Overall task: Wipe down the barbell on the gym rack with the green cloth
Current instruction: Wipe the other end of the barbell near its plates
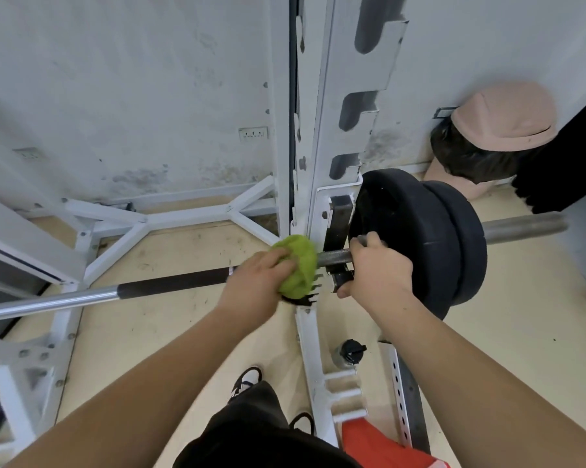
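Left hand point(256, 278) clamps the green cloth point(296, 266) round the barbell point(170, 284); right hand point(376, 266), beside it, seemingly grips the bar near the black weight plates point(416, 244).

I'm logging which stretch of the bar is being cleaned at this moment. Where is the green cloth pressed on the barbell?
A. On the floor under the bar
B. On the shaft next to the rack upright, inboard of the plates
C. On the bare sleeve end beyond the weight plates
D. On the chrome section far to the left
B: the left hand presses the green cloth around the barbell shaft beside the rack upright, inboard of the weight plates, while the right hand grips the bar by the plates.
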